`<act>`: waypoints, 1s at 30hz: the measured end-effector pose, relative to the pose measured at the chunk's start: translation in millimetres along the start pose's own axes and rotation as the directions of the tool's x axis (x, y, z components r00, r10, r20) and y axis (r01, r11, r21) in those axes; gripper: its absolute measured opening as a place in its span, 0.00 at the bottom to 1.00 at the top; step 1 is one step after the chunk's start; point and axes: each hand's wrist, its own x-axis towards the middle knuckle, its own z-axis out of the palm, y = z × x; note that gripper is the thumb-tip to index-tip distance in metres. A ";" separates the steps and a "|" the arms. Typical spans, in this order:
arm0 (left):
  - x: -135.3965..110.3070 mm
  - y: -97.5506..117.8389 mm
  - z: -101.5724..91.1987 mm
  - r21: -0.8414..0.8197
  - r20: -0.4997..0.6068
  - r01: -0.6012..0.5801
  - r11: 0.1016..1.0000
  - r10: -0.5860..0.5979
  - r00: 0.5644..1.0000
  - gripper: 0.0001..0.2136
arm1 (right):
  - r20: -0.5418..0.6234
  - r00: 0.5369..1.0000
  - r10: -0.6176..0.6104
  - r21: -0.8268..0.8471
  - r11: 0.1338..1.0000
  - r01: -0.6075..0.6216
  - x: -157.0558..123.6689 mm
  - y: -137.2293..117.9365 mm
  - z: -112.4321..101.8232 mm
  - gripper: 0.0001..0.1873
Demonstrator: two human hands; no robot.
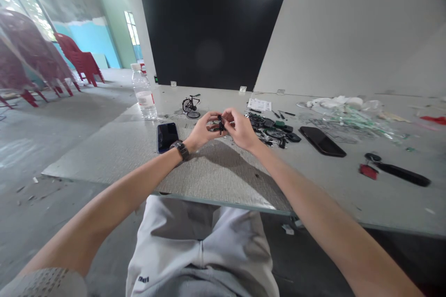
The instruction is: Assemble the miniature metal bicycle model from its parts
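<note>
My left hand (200, 131) and my right hand (240, 129) meet above the grey tabletop (216, 171), their fingertips together on a small black model part (220, 125). Its exact form is partly hidden by my fingers. A miniature black bicycle model (190, 105) stands beyond my left hand, with a loose spoked wheel (193, 114) lying next to it. A pile of small black and green parts (270, 130) lies just right of my right hand.
A water bottle (143, 93) and a blue-backed phone (167, 137) stand left of my hands. To the right lie a black phone (322, 141), a paper sheet (259, 105), clear plastic packaging (348, 118) and a black handled tool (402, 174). Red stacked chairs (78, 58) stand far left.
</note>
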 end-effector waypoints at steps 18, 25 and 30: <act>-0.4 3.6 0.8 -0.076 -0.016 0.055 0.996 -0.056 0.998 0.27 | 0.017 0.999 0.030 -0.006 1.000 -0.030 0.6 -1.9 0.6 0.03; 0.6 1.2 -2.3 -0.020 -0.006 0.004 1.000 -0.004 1.000 0.27 | -0.008 1.000 0.022 0.023 1.000 -0.021 -0.2 -1.6 0.3 0.06; 2.5 -2.4 -4.5 -0.090 -0.017 -0.035 0.995 0.033 0.999 0.29 | -0.098 0.994 0.038 -0.088 0.995 -0.046 0.8 0.5 -1.5 0.14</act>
